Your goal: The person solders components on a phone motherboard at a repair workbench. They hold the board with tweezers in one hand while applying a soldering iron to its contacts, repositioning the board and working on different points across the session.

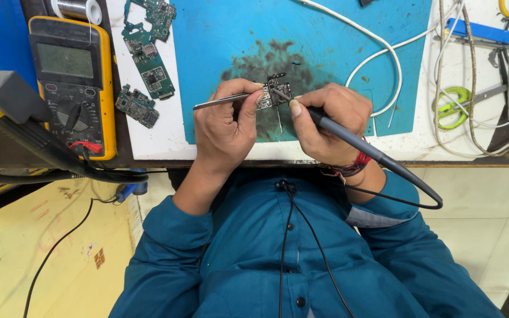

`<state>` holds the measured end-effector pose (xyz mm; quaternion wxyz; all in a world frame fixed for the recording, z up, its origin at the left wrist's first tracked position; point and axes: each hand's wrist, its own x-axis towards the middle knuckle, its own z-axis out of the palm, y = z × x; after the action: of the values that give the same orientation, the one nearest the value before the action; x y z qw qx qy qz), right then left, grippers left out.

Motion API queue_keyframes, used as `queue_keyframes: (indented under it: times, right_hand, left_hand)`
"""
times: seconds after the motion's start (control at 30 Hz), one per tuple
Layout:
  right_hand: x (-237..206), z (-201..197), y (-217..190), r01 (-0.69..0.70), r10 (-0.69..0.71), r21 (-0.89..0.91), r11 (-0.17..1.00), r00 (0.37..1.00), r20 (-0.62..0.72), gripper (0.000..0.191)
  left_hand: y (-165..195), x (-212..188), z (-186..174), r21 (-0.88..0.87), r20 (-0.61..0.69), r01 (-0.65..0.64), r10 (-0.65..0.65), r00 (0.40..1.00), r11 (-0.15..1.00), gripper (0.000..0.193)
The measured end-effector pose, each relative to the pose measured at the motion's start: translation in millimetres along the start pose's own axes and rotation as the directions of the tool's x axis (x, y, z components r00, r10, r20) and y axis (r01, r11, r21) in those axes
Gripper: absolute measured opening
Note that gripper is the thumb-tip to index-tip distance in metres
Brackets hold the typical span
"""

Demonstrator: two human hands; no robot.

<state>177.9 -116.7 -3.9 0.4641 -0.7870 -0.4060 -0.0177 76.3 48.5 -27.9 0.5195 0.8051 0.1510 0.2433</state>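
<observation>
left hand point(224, 126) gripping tweezers point(222, 101), right hand point(325, 123) holding soldering iron point(349, 136), small circuit board point(275, 94)

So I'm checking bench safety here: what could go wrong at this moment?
The soldering iron tip sits close to the left hand fingers pinching tweezers at the small circuit board; a slip might burn them. The white cable lying nearby on the blue mat could get scorched.
</observation>
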Motion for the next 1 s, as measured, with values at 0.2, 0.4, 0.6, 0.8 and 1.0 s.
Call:
queue_keyframes:
  times: [0.2,0.4,0.6,0.8,1.0]
  right_hand:
    - [1.0,-0.2,-0.8,0.003,-0.003,0.009,1.0,1.0,0.01,0.012]
    - [0.7,0.1,-1.7,-0.008,0.008,0.002,1.0,1.0,0.001,0.012]
    - [0.4,-0.7,-1.3,-0.01,0.01,0.004,1.0,1.0,0.014,0.012]
    - [0.0,-0.3,-0.7,-0.005,0.005,0.007,1.0,1.0,0.006,0.011]
    - [0.2,-0.6,-0.8,-0.009,0.009,0.013,1.0,1.0,0.008,0.012]
  left_hand:
    - [-0.8,0.1,-0.7,-0.007,0.003,-0.011,0.011,1.0,1.0,0.01]
    - [-0.8,0.6,-0.5,-0.005,0.007,-0.01,0.01,1.0,1.0,0.009]
    - [-0.3,0.3,-1.0,-0.007,0.007,-0.013,0.013,1.0,1.0,0.01]
    - [-0.4,-0.2,-0.8,-0.006,0.004,-0.008,0.008,1.0,1.0,0.01]
    - [-0.1,-0.1,-0.3,-0.008,0.006,0.004,-0.004,1.0,1.0,0.01]
